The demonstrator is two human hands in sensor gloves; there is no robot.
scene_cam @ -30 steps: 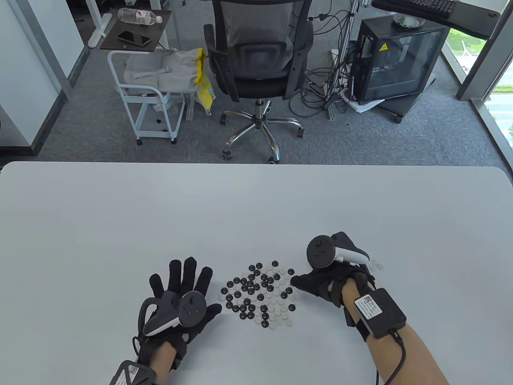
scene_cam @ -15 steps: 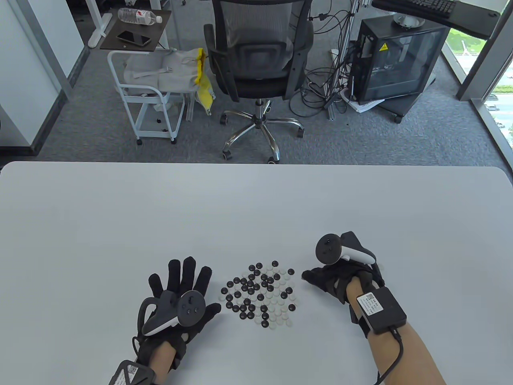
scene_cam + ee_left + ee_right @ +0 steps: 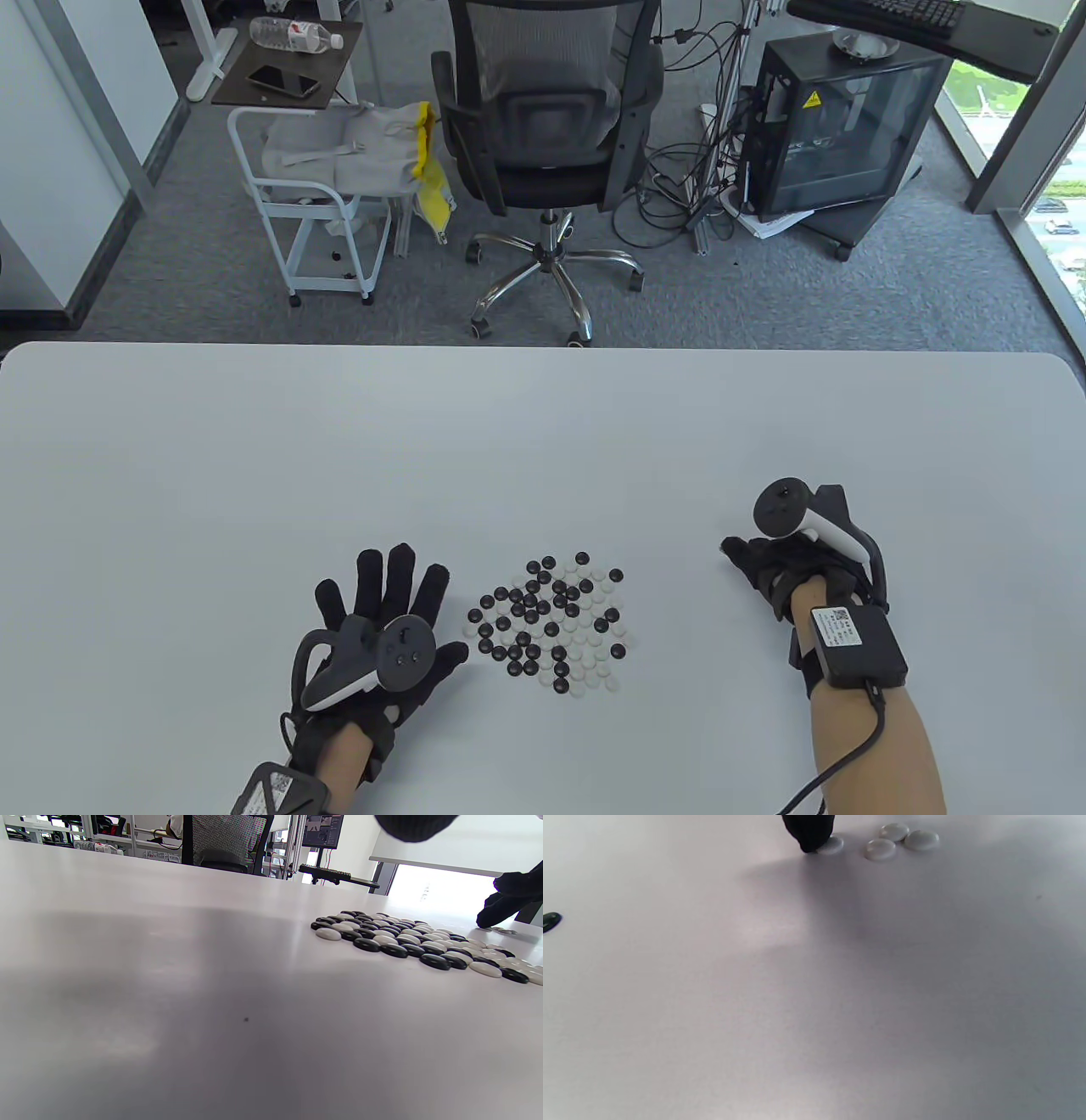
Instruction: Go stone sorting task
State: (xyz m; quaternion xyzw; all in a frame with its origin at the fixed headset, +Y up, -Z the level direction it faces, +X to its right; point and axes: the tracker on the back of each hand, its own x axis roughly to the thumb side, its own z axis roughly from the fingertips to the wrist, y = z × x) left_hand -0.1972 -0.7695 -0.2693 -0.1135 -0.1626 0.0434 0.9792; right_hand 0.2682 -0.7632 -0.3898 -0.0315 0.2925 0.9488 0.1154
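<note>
1. Nearest the viewer, the left hand [image 3: 382, 611] lies flat on the white table [image 3: 543, 441] at the near left. Its fingers are spread and straight, and it holds nothing. It sits just left of the stones without touching them.

2. Just beyond and to its right, near the table's middle, lies the mixed pile of Go stones [image 3: 551, 620]. Black and white stones lie side by side in one loose, flat patch. Most of the pile looks unsorted.

3. Well to the right of the pile is the right hand [image 3: 789, 569], low over the table. In the right wrist view, one fingertip [image 3: 810, 832] presses or touches a single white stone [image 3: 832, 845]. Whether other fingers curl round that stone cannot be told from the pictures.

4. Just right of that stone lie three more white stones [image 3: 895, 840], close together on the bare table. This small group, apart from the pile, looks like the start of a white-only group.

5. Judgement of the step: the right hand appears to be setting a white stone beside its group.

6. Judgement of the next move: let the stone go, return left to the pile, and pick a white stone at its right edge without scattering neighbours.
</note>
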